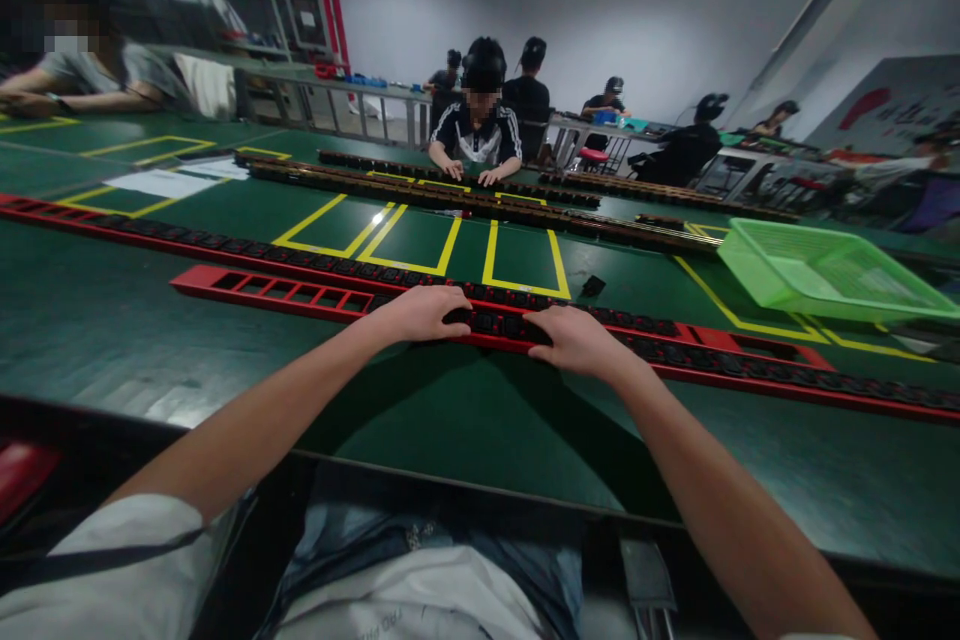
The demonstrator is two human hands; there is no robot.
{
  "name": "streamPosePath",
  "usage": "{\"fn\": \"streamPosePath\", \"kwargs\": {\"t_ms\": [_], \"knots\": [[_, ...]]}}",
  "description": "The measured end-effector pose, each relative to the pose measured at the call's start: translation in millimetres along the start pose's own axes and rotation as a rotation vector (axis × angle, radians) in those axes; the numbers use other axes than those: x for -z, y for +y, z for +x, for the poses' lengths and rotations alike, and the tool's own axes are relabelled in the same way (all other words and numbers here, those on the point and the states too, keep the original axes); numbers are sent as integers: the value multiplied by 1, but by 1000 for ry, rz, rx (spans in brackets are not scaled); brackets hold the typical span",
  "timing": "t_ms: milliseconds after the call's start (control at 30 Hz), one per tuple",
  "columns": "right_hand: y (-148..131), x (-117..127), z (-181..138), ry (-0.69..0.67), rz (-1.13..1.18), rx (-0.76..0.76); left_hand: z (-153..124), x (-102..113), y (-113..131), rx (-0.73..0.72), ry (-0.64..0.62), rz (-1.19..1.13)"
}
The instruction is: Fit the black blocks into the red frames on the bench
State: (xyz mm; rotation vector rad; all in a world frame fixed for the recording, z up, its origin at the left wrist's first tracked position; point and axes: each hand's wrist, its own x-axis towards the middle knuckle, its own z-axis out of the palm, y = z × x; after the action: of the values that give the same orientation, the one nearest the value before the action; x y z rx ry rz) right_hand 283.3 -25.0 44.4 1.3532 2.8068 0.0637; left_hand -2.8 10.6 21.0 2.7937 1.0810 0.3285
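Observation:
A long red strip (495, 340) with a row of black socket-like inserts lies across the green table before me. Over its middle, my left hand (424, 313) grips it, thumb apart from the curled fingers. A short way to the right, my right hand (576, 338) holds the same strip, with its thumb at the near edge and fingers on top. Between the hands, black inserts (486, 322) show in the strip. Its left end has bare rectangular openings. Just behind lies a second red strip (307, 265), also filled with black inserts over much of its length.
A green plastic basket (840, 305) stands at the right. A small black piece (593, 286) lies behind the strips. Yellow tape outlines (525, 287) mark the table (472, 420). Papers (161, 182) lie at left. Opposite, a person (480, 130) handles long dark strips (525, 210).

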Motion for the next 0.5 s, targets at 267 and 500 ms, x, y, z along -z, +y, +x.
{"fn": "streamPosePath", "kwargs": {"t_ms": [267, 500], "knots": [[-5, -14, 6, 86, 100, 4, -2, 2, -13, -3, -25, -32], [-4, -14, 4, 94, 116, 7, -5, 9, -17, -16, -18, -32]]}}
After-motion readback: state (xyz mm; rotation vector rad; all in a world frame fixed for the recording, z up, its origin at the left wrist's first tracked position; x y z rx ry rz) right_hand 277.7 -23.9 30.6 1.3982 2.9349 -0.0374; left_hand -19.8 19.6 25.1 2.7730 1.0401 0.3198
